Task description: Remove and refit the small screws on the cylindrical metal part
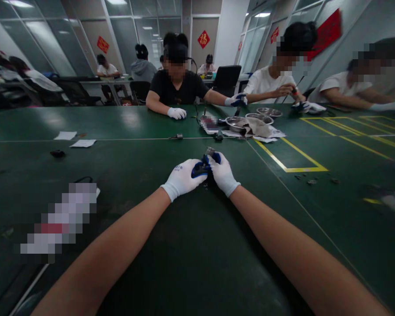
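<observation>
Both of my hands wear white gloves with blue palms and meet over the green table. My left hand is closed, fingers curled around something dark that I cannot make out. Pressed close to it, my right hand is closed too, its fingertips at a small silvery metal cylinder that sticks up between the hands. Fingers hide how the pieces meet. Just below the hands, a few tiny shiny rings lie on the table.
Ahead lie a metal plug-like part, steel bowls and a grey cloth. A black object and white papers are at left, small metal bits at right. Co-workers sit across, one with gloved hands.
</observation>
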`<act>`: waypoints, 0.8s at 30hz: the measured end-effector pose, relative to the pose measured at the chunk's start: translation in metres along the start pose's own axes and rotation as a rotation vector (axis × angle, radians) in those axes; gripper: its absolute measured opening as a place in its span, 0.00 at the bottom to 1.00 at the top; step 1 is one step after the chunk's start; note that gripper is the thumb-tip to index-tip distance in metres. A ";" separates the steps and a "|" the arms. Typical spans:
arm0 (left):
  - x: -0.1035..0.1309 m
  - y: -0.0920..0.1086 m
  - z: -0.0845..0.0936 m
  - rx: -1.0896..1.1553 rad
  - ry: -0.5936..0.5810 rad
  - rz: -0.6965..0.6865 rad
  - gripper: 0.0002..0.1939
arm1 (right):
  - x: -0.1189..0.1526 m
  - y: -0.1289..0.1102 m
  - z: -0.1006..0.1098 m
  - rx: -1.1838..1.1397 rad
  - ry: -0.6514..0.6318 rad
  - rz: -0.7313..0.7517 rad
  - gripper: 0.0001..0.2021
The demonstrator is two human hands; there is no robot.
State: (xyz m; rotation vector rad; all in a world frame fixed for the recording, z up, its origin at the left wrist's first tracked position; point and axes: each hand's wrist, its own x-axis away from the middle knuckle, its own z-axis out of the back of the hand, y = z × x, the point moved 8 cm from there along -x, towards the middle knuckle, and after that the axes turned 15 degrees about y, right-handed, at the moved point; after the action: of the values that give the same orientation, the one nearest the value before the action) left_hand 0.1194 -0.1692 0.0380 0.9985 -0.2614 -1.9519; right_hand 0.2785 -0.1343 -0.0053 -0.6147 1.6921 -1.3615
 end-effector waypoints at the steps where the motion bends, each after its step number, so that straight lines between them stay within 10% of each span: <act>1: 0.003 0.002 0.001 0.007 0.027 0.044 0.18 | 0.006 0.000 0.004 -0.034 0.015 -0.022 0.20; 11: 0.005 -0.003 0.006 0.162 0.156 0.222 0.04 | 0.031 0.017 0.007 -0.185 0.151 -0.219 0.26; 16: 0.005 -0.016 -0.001 0.275 0.167 0.360 0.15 | 0.033 0.017 0.007 -0.179 0.193 -0.193 0.26; 24: 0.007 -0.005 0.001 0.340 0.127 0.293 0.08 | 0.038 0.021 0.002 -0.259 0.137 -0.269 0.26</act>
State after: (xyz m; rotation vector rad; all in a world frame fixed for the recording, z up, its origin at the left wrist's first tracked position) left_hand 0.1135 -0.1719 0.0326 1.2218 -0.6464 -1.6016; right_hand 0.2634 -0.1600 -0.0371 -0.9430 1.9703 -1.4045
